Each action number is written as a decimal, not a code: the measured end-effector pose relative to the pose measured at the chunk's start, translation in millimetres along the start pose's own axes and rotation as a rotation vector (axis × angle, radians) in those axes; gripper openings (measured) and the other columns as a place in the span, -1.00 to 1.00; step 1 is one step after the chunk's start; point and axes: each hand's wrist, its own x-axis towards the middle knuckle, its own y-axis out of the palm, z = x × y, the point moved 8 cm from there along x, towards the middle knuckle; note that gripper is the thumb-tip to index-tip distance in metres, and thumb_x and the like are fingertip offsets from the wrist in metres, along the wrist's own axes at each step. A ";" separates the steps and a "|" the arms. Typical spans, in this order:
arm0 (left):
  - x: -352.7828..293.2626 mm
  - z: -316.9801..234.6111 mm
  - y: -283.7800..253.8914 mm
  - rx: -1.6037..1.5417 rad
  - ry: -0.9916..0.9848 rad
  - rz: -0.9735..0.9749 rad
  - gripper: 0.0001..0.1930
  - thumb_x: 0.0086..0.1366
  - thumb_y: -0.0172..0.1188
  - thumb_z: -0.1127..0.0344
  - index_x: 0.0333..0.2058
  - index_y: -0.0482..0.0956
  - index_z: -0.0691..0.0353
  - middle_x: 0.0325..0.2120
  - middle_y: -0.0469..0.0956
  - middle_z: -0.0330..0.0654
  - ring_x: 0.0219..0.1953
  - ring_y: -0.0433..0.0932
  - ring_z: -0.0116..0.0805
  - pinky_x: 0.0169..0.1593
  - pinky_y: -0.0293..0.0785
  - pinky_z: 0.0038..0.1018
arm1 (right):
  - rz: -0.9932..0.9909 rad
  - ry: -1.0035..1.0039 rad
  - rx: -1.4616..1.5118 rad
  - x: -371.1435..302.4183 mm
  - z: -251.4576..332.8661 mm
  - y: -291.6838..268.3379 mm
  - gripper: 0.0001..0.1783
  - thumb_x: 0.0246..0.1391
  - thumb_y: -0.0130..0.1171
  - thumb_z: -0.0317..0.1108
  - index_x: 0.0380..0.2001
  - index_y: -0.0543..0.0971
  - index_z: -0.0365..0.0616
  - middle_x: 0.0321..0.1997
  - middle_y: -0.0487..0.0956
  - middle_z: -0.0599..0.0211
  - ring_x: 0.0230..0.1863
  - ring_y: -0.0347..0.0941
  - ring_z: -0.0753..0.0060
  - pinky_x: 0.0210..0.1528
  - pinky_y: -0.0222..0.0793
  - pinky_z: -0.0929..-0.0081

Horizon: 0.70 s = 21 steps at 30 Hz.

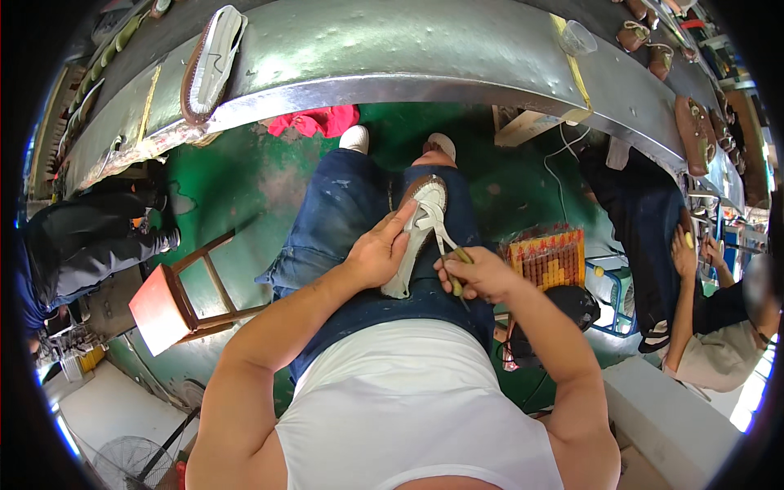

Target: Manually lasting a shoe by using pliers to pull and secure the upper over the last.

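A white shoe upper (400, 276) with a brown edge round its toe lies lengthwise on my lap, toe pointing away from me. My left hand (381, 253) grips it from the left side, fingers stretched along it toward the toe. White crossed straps (429, 217) show on its top. My right hand (478, 276) is closed round a hand tool with olive-green handles (456, 284), right of the shoe. A pale strip or the tool's metal part runs from this hand to the straps; which one I cannot tell. The tool's tip is hard to make out.
A metal-topped bench (392, 49) curves across ahead, with another white shoe (214, 65) and a clear cup (578, 37) on it. A red-seated stool (159, 309) stands left. At right are a beaded seat mat (545, 260) and a seated co-worker (719, 335).
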 end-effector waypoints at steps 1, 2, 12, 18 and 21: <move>0.1 -0.1 -1.2 0.059 -0.016 -0.007 -0.42 0.40 -0.03 0.33 0.37 0.13 0.03 0.19 0.34 0.17 0.16 0.41 0.14 0.20 0.39 -0.23 | -0.006 0.012 -0.011 -7.3 10.9 -0.3 -0.70 0.31 0.05 -0.29 -0.04 0.49 -0.29 -0.39 0.58 0.29 -0.38 0.53 0.54 -0.59 0.34 0.65; 0.2 -0.2 -3.2 0.117 -0.032 -0.013 -0.45 0.39 -0.04 0.32 0.35 0.17 -0.01 0.17 0.37 0.16 0.11 0.45 0.18 0.16 0.44 -0.19 | -0.056 0.031 -0.067 -16.3 19.9 -0.7 -0.69 0.32 0.03 -0.24 -0.09 0.50 -0.30 -0.41 0.58 0.28 -0.36 0.54 0.53 -0.58 0.36 0.61; -10.2 -6.3 8.2 0.244 -0.020 0.080 -0.43 0.41 -0.05 0.22 0.37 0.09 -0.04 0.13 0.40 0.22 -0.07 0.56 0.25 -0.03 0.53 -0.09 | -0.329 -0.236 -0.791 -12.3 88.4 8.1 -0.48 0.37 -0.12 -0.02 -0.36 0.48 -0.35 -0.47 0.57 -0.07 -0.42 0.54 -0.05 -0.27 0.44 0.16; -13.8 17.3 10.8 0.016 -0.465 0.182 -0.17 0.41 0.01 0.12 0.42 -0.30 0.25 0.21 0.30 0.31 0.17 0.41 0.22 0.24 0.32 -0.18 | -0.380 -0.406 -1.094 -5.8 69.0 6.9 -0.47 0.36 -0.12 -0.05 -0.34 0.48 -0.40 -0.38 0.56 -0.28 -0.23 0.49 -0.36 -0.13 0.40 0.01; -32.4 21.6 16.9 -0.341 -0.185 0.261 -0.09 0.40 0.05 0.18 0.42 -0.45 0.21 0.36 0.09 0.21 0.38 0.19 0.00 0.36 0.13 -0.36 | -0.328 -0.226 -0.975 -13.3 67.2 12.9 -0.48 0.34 -0.08 -0.04 -0.29 0.47 -0.43 -0.31 0.55 -0.31 -0.19 0.50 -0.33 -0.13 0.39 -0.01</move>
